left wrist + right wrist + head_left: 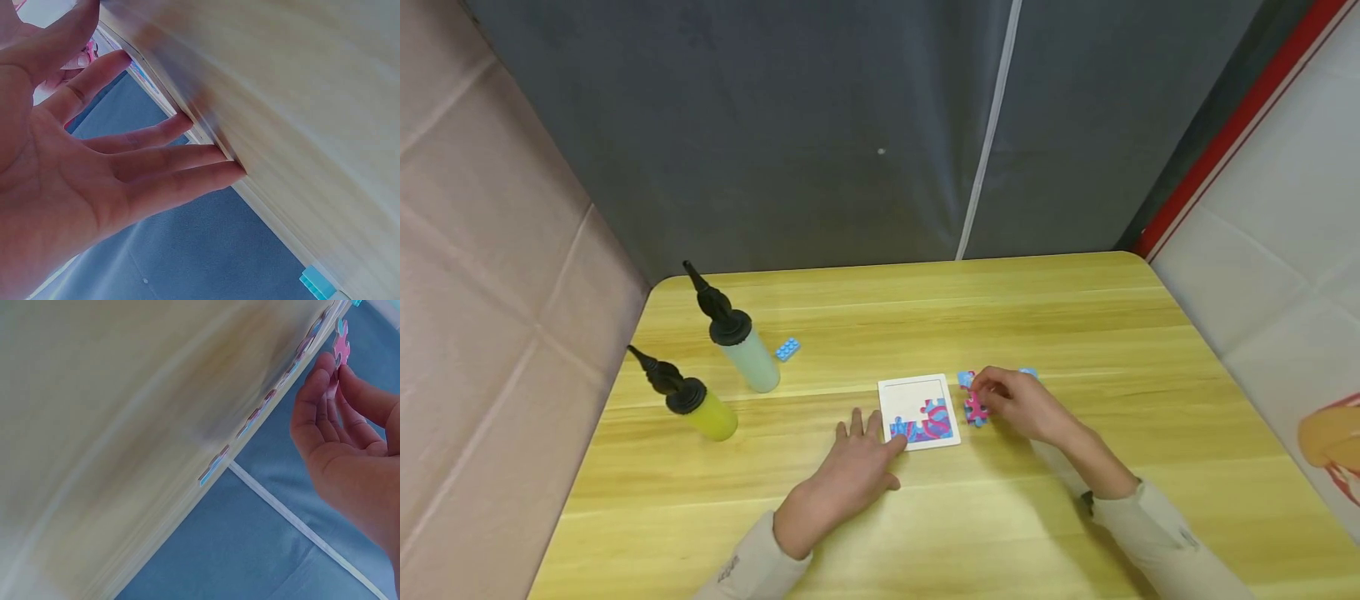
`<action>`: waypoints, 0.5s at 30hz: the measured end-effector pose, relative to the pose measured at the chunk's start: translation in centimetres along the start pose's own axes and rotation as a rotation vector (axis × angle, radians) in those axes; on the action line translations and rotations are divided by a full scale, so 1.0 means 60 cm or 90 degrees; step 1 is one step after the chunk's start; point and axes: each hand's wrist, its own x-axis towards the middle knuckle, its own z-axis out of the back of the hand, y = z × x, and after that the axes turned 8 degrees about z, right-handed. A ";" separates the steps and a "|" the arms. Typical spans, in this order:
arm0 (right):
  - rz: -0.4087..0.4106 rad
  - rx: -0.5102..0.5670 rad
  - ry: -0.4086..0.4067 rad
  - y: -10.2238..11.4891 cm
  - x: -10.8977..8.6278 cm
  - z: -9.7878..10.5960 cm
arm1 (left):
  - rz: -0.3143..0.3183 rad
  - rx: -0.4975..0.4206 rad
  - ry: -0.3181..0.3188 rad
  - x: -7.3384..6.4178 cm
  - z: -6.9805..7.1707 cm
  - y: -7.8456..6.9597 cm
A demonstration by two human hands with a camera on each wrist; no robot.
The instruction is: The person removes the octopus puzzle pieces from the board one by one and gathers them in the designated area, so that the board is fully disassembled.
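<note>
A pink and blue jigsaw puzzle piece [342, 345] is pinched between the thumb and fingers of my right hand [1018, 404], raised off the tabletop in the right wrist view. Left of that hand lies a white square puzzle tray [913, 389], with joined pink and blue pieces [932, 425] along its lower part and right side. My left hand [853, 467] lies palm down with fingers spread, its thumb at the tray's lower left corner. In the left wrist view its fingertips [234, 169] touch the wood.
Loose puzzle pieces [1028, 372] lie around the right hand, partly hidden by it. A blue toy brick [787, 349] sits at the back left, beside a pale green hand pump [752, 362] and a yellow one [713, 417]. A dark curtain [812, 142] hangs behind the table.
</note>
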 end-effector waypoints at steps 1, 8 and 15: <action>0.000 0.000 0.000 -0.001 -0.001 0.001 | 0.001 0.000 0.000 0.000 0.000 0.000; -0.001 -0.007 -0.004 -0.007 -0.004 0.005 | 0.004 -0.001 0.002 0.000 0.000 0.000; -0.009 -0.020 -0.010 -0.011 -0.008 0.008 | -0.001 -0.002 -0.007 0.002 -0.001 0.001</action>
